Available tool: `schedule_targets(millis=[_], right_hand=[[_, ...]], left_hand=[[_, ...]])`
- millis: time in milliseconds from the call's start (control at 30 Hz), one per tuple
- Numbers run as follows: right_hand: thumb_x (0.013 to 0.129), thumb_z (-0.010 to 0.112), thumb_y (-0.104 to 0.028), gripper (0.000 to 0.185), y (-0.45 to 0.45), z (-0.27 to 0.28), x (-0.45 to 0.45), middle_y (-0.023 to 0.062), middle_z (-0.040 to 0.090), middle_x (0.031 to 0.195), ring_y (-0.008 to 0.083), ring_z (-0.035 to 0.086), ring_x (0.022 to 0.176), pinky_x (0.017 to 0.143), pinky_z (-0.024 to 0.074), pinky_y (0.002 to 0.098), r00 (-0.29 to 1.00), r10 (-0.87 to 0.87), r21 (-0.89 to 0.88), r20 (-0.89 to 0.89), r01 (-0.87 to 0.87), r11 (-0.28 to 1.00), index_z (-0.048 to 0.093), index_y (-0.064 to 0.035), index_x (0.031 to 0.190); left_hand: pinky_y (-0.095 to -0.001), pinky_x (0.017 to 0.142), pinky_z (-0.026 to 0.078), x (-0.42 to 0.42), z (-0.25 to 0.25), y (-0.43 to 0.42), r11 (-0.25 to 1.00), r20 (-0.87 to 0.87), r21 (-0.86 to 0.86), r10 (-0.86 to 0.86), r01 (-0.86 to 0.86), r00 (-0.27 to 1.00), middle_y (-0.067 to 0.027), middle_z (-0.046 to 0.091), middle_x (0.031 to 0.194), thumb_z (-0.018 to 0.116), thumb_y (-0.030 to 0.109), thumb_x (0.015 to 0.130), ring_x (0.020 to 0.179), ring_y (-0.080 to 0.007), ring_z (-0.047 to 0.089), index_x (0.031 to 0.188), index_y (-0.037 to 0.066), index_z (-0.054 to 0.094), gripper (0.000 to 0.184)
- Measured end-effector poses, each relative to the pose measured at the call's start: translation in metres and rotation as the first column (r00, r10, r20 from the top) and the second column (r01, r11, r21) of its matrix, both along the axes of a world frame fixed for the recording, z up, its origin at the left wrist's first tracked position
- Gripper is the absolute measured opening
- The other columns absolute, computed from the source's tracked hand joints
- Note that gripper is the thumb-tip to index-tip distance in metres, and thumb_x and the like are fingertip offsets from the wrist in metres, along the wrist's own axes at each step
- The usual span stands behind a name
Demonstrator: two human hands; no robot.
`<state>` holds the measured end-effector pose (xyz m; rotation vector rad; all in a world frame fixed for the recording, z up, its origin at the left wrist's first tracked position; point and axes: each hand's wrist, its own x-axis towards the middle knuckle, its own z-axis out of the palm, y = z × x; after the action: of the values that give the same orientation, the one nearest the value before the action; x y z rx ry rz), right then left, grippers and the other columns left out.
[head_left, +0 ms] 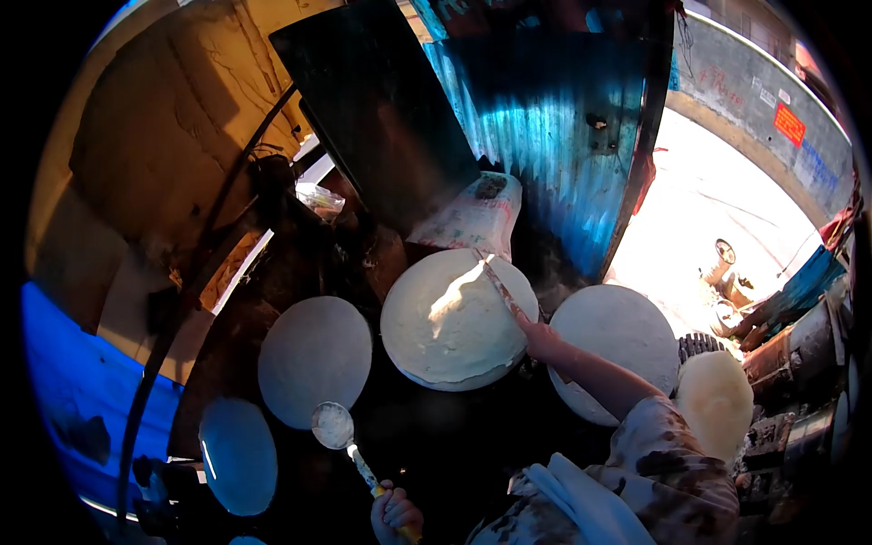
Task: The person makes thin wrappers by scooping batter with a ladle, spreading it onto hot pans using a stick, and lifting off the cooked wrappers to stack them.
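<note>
My left hand (395, 510) is closed around the yellow handle of a ladle (333, 425), whose round, pale-coated bowl is held up at the lower edge of a flat white round (315, 361). My right hand (542, 341) grips a long thin stick (500, 289). The stick lies across the right part of the middle white round (427, 331), reaching its far edge. A streak of sunlight crosses that round. Under my right forearm is another white round (618, 341).
A smaller round (238, 454) lies at the lower left, and a yellowish one (715, 404) at the right. Behind the middle round stand a printed sack (481, 213), a dark panel (377, 118) and a blue corrugated sheet (563, 154). A curved dark pole (173, 318) rises at the left.
</note>
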<state>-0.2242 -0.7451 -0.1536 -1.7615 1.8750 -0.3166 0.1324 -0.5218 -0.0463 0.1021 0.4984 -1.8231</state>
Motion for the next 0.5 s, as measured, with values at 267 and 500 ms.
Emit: schedule_targets(millis=[267,500], right_hand=[[0.077,0.046,-0.003,0.068,-0.027,0.026,-0.010,0.0241,0.061,0.082,0.0388,0.062,0.077,0.066,0.0483,0.0468,0.998,0.058,0.090,-0.016,-0.056,0.994,0.014,-0.0109,0.137],[0.071,0.046,0.004,0.068,0.105,0.015,0.029,0.0120,0.053,0.065,0.0172,0.055,0.064,0.064,0.0438,0.0275,0.900,0.104,0.063,0.424,-0.144,0.988,0.035,-0.0135,0.136]], left_hand=[[-0.0151,0.042,0.038,-0.005,-0.013,-0.057,0.996,0.001,-0.066,0.064,-0.063,0.998,0.0021,0.037,0.059,0.034,0.013,0.093,0.043,-0.0014,0.040,0.107,-0.005,0.047,0.026],[-0.0153,0.042,0.039,0.023,-0.014,-0.045,0.987,-0.111,-0.046,0.150,-0.156,0.982,0.0018,0.037,0.059,0.034,0.013,0.093,0.044,-0.0015,0.042,0.108,-0.006,0.045,0.027]])
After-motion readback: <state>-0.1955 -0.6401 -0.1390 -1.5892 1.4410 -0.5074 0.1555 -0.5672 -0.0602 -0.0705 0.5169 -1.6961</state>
